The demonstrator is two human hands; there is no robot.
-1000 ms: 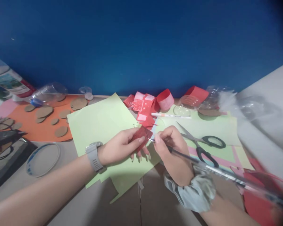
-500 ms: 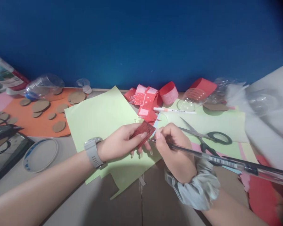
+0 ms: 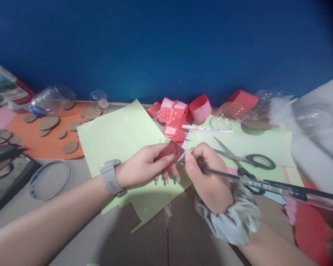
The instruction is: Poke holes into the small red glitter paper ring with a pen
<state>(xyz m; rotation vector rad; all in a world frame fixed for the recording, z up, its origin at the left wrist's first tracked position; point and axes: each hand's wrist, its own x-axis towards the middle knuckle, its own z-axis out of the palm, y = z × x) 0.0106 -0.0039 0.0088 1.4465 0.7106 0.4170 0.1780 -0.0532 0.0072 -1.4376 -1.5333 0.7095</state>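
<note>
My left hand (image 3: 147, 165) pinches a small dark red card-like piece (image 3: 170, 151) between thumb and fingers; dark lines show on its face. My right hand (image 3: 209, 177) is closed around a pen (image 3: 244, 181), its tip close to the red piece's right edge; whether it touches I cannot tell. The pen's long clear body runs back toward the right edge of the view. Under both hands lies a light green sheet of paper (image 3: 113, 140) with a cut lower edge. Black-handled scissors (image 3: 238, 159) rest partly open beyond my right hand.
Red and pink paper pieces (image 3: 176, 116) and a white marker (image 3: 207, 129) lie ahead. On the left are cardboard discs on orange paper (image 3: 54, 144), a clear plastic bottle (image 3: 54, 99) and a tape ring (image 3: 49, 181). Red paper (image 3: 310, 229) sits at lower right; a blue wall (image 3: 166, 48) stands behind.
The whole view has shifted slightly. Both hands keep their holds on the red piece and the pen, with hardly any movement between them.
</note>
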